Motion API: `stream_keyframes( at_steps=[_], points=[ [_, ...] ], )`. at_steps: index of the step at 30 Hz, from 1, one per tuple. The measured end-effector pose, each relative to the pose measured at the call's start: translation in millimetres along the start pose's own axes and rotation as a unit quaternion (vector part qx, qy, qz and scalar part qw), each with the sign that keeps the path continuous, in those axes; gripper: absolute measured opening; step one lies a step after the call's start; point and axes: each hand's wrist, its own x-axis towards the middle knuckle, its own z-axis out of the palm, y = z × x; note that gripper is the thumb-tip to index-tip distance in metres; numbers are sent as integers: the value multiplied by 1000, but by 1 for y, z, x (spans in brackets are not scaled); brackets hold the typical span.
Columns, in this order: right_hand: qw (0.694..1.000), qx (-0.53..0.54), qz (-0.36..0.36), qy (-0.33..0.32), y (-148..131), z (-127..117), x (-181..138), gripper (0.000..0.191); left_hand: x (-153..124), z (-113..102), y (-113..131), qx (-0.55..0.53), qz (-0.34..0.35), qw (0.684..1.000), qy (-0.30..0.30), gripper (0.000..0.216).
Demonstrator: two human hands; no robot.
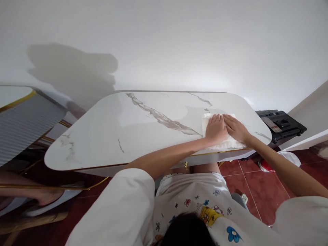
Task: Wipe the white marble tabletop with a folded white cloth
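A white, lightly textured cloth (232,142) lies spread on the right part of a white marble-patterned tabletop (143,136). My left hand (217,129) rests palm down on it, its fingers close together and pointing away from me. Right beside it, my right hand (236,129) lies flat on the same cloth, its fingers angled toward the left hand. The two hands touch at the fingertips. Both hands cover the middle of the cloth, and its edges show around them.
A black hard case (283,124) stands past the table's right end. At left is another gold-edged table (15,97). Below it show a person's foot and white shoe (55,203). A small gold knob (185,165) sits on the table's front. White wall (179,44) rises behind.
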Motion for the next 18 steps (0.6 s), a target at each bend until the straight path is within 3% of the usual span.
stream_keyframes(
  at_steps=[4, 12, 18],
  points=[
    [1000, 15, -15, -5, 23, 3, 41, 51, 41, 2, -15, 1, -21, 999, 34, 54],
    [999, 44, -3, 7, 65, 24, 137, 45, 133, -4, -73, 30, -3, 996, 86, 45],
    [999, 37, 27, 10, 88, 39, 189, 45, 181, -9, -108, 30, 2, 994, 101, 43]
  ],
)
